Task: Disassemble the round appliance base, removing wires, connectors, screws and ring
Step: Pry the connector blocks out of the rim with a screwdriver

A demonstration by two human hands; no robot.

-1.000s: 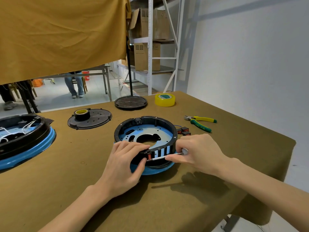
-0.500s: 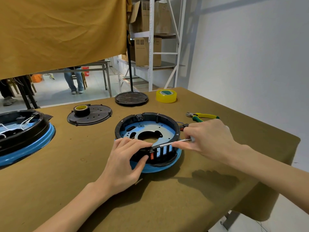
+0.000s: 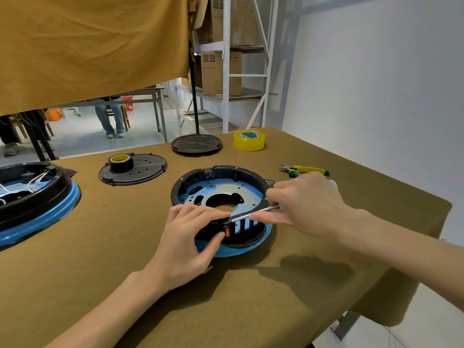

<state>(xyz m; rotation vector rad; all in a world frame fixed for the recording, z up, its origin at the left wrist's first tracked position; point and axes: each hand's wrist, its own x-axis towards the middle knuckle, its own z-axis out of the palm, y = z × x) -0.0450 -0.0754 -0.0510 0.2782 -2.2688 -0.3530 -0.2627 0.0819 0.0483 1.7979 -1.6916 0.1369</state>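
While the base (image 3: 221, 197) stands on the desk (image 3: 100, 259), its near rim is gripped by the left hand (image 3: 190, 239); a screwdriver (image 3: 251, 214) is pinched by the right hand (image 3: 301, 204), tip at the rim.

Two round appliance bases sit on the table: one base (image 3: 221, 194) under both hands, a second base (image 3: 35, 197) far to the left hand's side. Two loose black round covers lie beyond the hands, one cover (image 3: 133, 169) carrying one black tape roll (image 3: 120, 162), the other cover (image 3: 196, 144) bare. One yellow tape roll (image 3: 249, 139), one pair of pliers (image 3: 303, 170) and one screwdriver (image 3: 251, 214).
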